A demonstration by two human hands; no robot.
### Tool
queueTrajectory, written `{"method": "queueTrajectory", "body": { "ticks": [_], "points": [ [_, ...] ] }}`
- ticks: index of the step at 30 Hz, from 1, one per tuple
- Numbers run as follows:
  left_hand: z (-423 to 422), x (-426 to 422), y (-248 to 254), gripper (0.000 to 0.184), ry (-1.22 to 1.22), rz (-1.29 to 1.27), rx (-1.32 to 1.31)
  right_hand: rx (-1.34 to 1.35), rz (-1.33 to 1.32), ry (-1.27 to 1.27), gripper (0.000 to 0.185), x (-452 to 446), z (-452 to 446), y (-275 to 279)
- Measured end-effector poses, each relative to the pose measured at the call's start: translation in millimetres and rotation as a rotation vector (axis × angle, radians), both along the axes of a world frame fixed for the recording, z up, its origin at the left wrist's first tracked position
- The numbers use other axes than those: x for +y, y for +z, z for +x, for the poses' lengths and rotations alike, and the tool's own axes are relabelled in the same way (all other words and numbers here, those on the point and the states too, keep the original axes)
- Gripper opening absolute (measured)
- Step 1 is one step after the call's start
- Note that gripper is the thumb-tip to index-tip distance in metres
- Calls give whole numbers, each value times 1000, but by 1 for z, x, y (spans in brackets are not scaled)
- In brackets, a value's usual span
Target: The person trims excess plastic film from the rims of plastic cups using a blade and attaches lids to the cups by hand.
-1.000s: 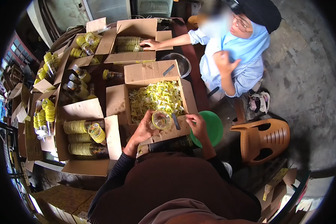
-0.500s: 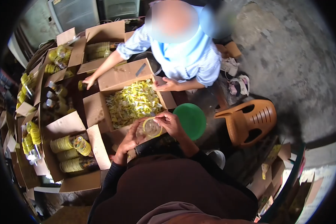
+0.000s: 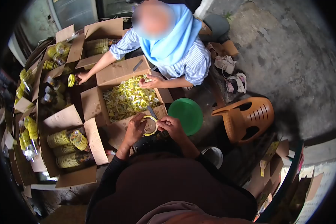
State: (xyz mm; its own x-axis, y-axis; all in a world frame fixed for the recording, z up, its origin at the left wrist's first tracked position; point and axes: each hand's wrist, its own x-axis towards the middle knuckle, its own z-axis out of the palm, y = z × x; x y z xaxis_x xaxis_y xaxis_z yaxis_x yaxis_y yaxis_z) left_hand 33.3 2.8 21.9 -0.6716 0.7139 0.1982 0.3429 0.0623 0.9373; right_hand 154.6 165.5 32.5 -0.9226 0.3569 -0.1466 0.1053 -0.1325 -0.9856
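Note:
In front of my body I hold a round, clear plastic cup with a yellow rim. My left hand grips its left side with closed fingers. On the opposite side, my right hand pinches the rim. Just beyond my hands, an open cardboard box is filled with small yellow and white strips or packets. A dark flat strip lies at the box's near edge. To the right of the box is a round green lid or basin.
Opposite me, a co-worker holds a yellow-rimmed stack in one hand; the other hand hovers over the strips. Open boxes with nested yellow-rimmed cups stand left. An orange plastic chair is at right, near a white bucket.
The cup has turned in my hands, its round opening now facing up toward me. The co-worker's one hand has lifted the yellow-rimmed stack leftward; the other has moved over the strips.

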Motion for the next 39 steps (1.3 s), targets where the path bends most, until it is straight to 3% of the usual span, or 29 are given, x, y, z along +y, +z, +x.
{"method": "queueTrajectory", "body": {
  "ticks": [1, 3, 5, 7, 8, 11, 16, 23, 25, 26, 27, 31, 33, 34, 35, 37, 38, 39],
  "points": [
    [2, -2, 6, 24, 22, 0, -2, -26, -5, 44, 14, 3, 4, 0],
    [8, -8, 20, 22, -63, -123, -248, -66, 38, 94, 14, 5, 9, 7],
    [12, -13, 11, 23, -73, -58, -134, -95, 70, 129, 14, 7, 13, 8],
    [16, -17, 29, 23, -245, -204, -388, -28, 104, 173, 15, 11, 19, 5],
    [17, -21, 20, 24, -373, -99, -468, -41, 73, 113, 14, 14, 23, 6],
    [36, -22, 30, 22, -305, -211, -642, 65, 3, -56, 13, 39, 38, 0],
    [77, -9, 6, 25, -43, 57, -683, 47, 36, -113, 10, 42, 81, 8],
    [131, 4, 13, 23, 177, -14, -604, -35, 0, 14, 14, 8, 126, -3],
    [139, 1, -17, 25, 265, -51, 8, 105, 193, 148, 15, 0, 132, -13],
    [150, 3, -12, 25, 298, 16, -268, 116, 178, 128, 18, -6, 133, -14],
    [158, 0, 3, 25, 313, -62, -44, 124, 177, 136, 18, -8, 137, -14],
    [185, -10, -7, 27, 314, -101, -94, 78, 116, 144, 18, -7, 149, -22],
    [193, -15, 6, 27, 185, 67, -618, 38, 63, 156, 18, -6, 156, -23],
    [192, -21, 6, 32, 105, -18, -661, 2, 3, 167, 19, -4, 162, -22],
    [191, -25, 3, 32, 99, -16, -663, -33, -50, 179, 19, -1, 166, -17],
    [189, -29, -3, 44, -42, -191, -249, -70, -39, 199, 22, 6, 174, -9],
    [189, -29, 10, 65, -85, -245, -374, -69, -65, 232, 22, 10, 176, -6],
    [192, -27, 9, 65, -88, -242, -375, -67, -93, 264, 23, 12, 179, -3]
  ]
}}
